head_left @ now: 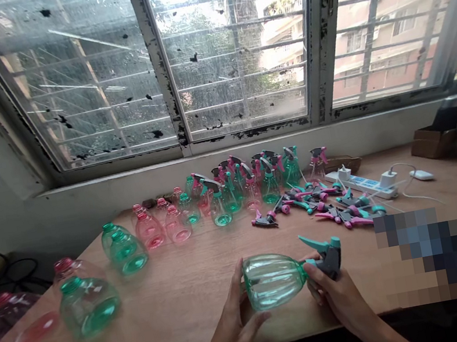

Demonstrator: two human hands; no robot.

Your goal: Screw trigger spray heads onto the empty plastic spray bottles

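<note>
A clear green spray bottle lies sideways in the air above the table's front edge, its base to the left. My left hand wraps round the base end. On the right, my right hand grips the neck, where a grey and teal trigger sprayer head sits on the bottle. Whether the head is screwed tight cannot be seen. Beyond my hands lies a pile of loose pink, teal and grey trigger sprayer heads.
Several open green bottles and pink bottles stand on the wooden table at left. Bottles with sprayer heads crowd the back. A white power strip, a white mouse and a cardboard box are at right.
</note>
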